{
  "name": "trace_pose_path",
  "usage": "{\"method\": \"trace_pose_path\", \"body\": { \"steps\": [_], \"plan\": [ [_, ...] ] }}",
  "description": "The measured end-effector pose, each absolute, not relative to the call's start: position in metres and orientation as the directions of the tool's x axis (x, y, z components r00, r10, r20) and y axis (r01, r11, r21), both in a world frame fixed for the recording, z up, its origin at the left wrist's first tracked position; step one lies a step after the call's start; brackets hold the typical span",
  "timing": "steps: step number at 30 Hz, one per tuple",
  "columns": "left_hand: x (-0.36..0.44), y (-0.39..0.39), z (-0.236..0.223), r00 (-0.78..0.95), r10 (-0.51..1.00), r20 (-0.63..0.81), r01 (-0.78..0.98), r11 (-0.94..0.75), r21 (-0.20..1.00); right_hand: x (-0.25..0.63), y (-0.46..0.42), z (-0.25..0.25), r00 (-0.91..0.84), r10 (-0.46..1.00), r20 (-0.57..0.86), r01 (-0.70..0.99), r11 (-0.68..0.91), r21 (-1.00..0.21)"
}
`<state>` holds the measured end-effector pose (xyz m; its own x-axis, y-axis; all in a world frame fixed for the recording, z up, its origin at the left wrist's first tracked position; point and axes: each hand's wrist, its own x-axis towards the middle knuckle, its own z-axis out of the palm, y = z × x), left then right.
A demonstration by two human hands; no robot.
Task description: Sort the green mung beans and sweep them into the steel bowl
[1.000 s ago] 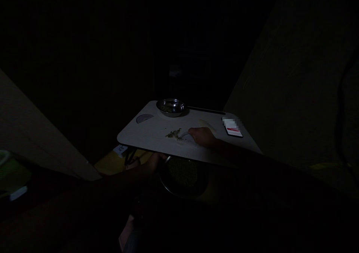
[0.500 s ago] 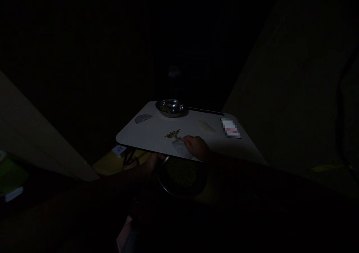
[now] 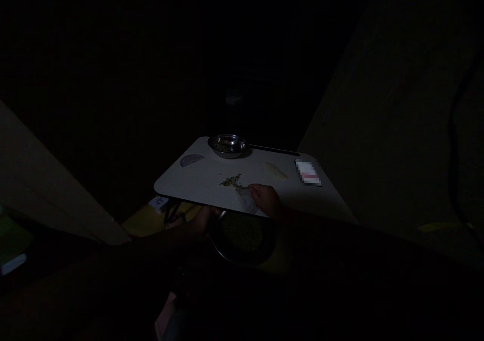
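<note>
The right hand, toward 5 o'clock, was bare, with a rounded back; the left hand, toward 7 o'clock, was bare too. Both forearms sank into shadow, so sleeves could not be made out.

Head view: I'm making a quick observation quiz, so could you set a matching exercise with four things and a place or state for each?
Things:
1. Phone
2. Upper bowl
3. Lower bowl
4. Right hand

Places or states:
A. Partly hidden by the near edge of the table
B. Gripping a clear piece
C. On the table, towards its right side
D. On the table, near its far edge

Right pairs: 1-C, 2-D, 3-A, 4-B
</note>
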<state>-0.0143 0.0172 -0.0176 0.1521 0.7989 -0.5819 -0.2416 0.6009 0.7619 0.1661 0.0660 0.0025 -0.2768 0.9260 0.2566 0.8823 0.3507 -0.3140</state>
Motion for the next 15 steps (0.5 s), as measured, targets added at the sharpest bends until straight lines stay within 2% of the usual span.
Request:
{"method": "trace_pose_path", "body": {
  "steps": [9,15],
  "plan": [
    [-0.011,0.017,-0.009,-0.009,0.827,-0.562,-0.203,0.549,0.811,0.174,0.065,0.001,-0.24,0.934,0.264,0.894,0.319,-0.314],
    [-0.015,0.02,-0.018,0.037,0.848,-0.529,-0.201,0.524,0.827,0.182,0.062,0.003,-0.22,0.944,0.247,0.913,0.288,-0.288]
  ]
}}
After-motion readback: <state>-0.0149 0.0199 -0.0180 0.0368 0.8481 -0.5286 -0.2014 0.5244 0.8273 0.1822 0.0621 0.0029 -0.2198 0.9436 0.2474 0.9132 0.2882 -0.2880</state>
